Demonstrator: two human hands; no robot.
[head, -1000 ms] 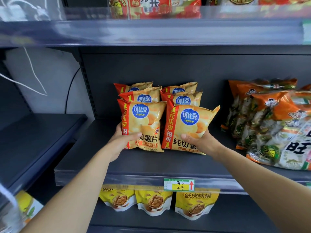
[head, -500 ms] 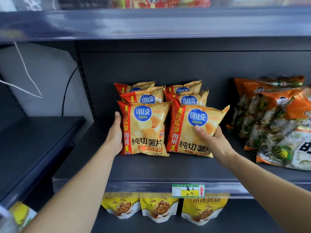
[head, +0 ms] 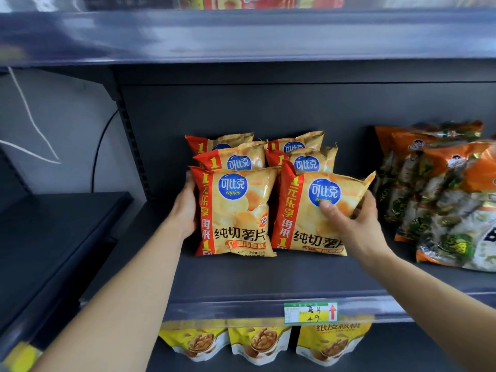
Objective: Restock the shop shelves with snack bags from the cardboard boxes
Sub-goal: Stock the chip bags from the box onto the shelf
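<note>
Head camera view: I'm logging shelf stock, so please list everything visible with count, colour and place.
Chip bags: six, yellow with red stripe, two columns mid-shelf.
Orange snack bags: several, orange and green, right of the chips.
Walnut bags: three, yellow, shelf below.
Price tag: one, green and yellow, shelf edge.
Red packets: blurred, top shelf.
Left hand: against the front left bag's side.
Right hand: gripping the front right bag.

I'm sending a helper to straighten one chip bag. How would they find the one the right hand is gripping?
On the middle shelf, find the two rows of yellow chip bags. It is the front right bag, nearest the orange snack packs. Unlike the upright front left bag, it tilts, right hand pinching it.
</note>
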